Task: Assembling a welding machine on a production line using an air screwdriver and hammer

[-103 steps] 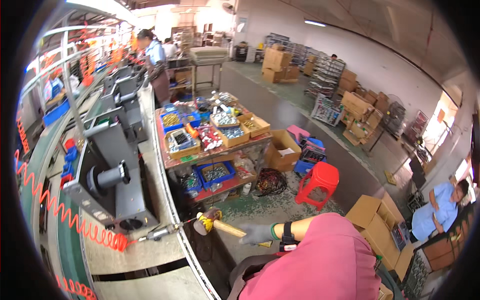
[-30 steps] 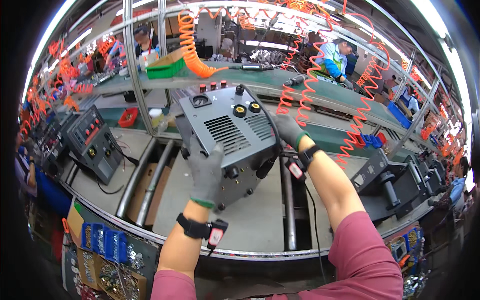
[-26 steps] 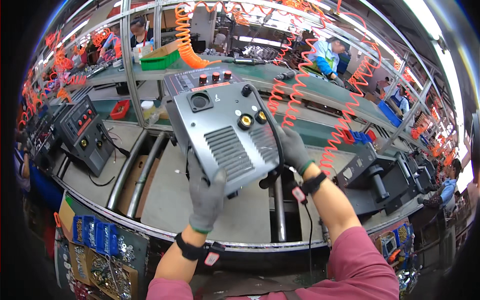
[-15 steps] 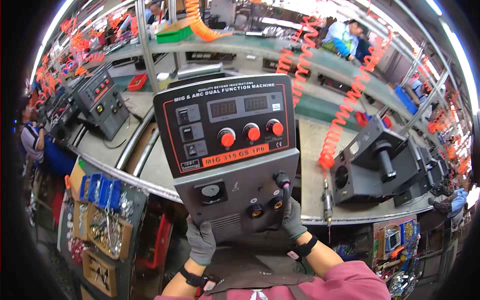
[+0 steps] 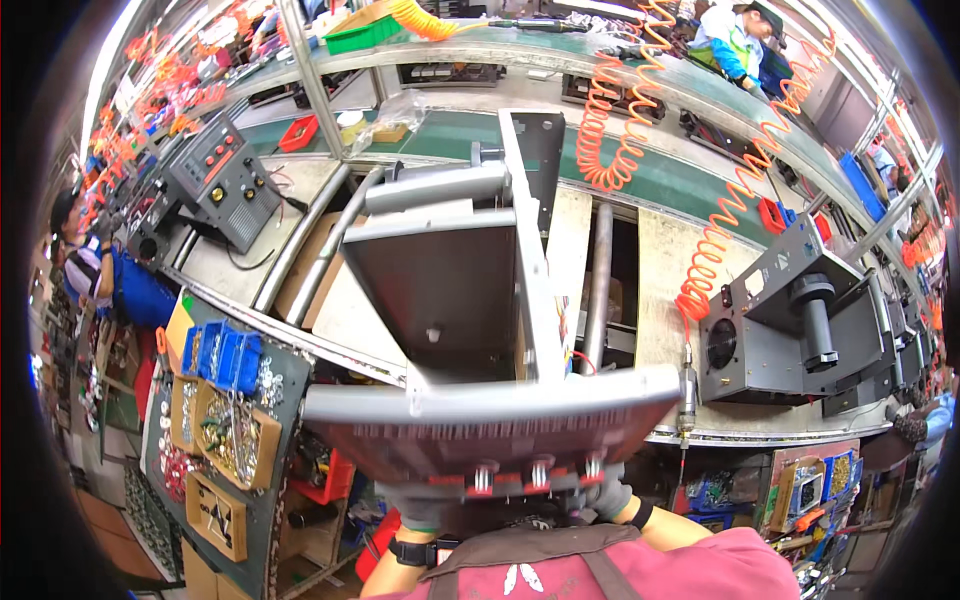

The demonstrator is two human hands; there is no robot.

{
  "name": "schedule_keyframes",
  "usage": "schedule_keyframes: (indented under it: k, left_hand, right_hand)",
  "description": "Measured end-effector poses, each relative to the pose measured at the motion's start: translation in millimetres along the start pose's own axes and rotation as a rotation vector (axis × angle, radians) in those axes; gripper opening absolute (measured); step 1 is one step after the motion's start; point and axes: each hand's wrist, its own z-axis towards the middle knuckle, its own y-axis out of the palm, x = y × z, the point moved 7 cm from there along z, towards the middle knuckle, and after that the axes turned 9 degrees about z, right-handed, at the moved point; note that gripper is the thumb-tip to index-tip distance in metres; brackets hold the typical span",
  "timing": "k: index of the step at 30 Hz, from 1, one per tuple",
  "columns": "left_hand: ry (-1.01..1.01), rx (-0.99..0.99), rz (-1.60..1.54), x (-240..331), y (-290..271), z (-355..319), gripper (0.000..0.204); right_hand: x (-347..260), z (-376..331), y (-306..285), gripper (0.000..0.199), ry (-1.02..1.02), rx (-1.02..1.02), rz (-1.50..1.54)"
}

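Above the workbench [image 5: 700, 250], close to the body, a grey metal machine chassis [image 5: 470, 330] is held tipped, its knobbed front panel lowest. Under that panel the gloved left hand [image 5: 425, 508] and right hand [image 5: 605, 495] support it; their finger grip is hidden, so I cannot tell. An orange coiled hose [image 5: 715, 260] hangs right

welder chassis tipped flat

the grey machine [image 5: 470, 330] now lies face-down toward the person; both gloved hands apparently shifted beneath its panel.
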Motion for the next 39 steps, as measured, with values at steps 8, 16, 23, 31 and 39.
schedule_keyframes:
  k: [8, 16, 23, 31, 39]
  left_hand:
    - [-0.349, 0.136, -0.672, 11.5, 6.8, 154.4, 0.060]
    - [0.048, 0.200, -0.192, -24.4, 11.7, 340.1, 0.053]
    - [-0.306, 0.104, 0.083, 25.7, -43.5, 321.5, 0.054]
    - [-0.086, 0.331, 0.203, 216.7, -60.7, 302.6, 0.047]
    - [0.284, 0.261, 0.339, 291.0, 23.4, 296.8, 0.038]
  right_hand:
    - [36.3, 80.2, 67.6, 0.036, 0.604, -0.139, 0.793]
    - [77.8, 194.6, 75.1, 0.036, -0.240, -0.074, -0.504]
    - [44.0, 150.7, 54.4, 0.036, 0.063, 0.152, -0.542]
    - [127.1, 97.8, -49.4, 0.014, 0.492, 0.437, -0.070]
    - [138.2, 158.2, -85.4, 0.012, 0.428, 0.259, 0.066]
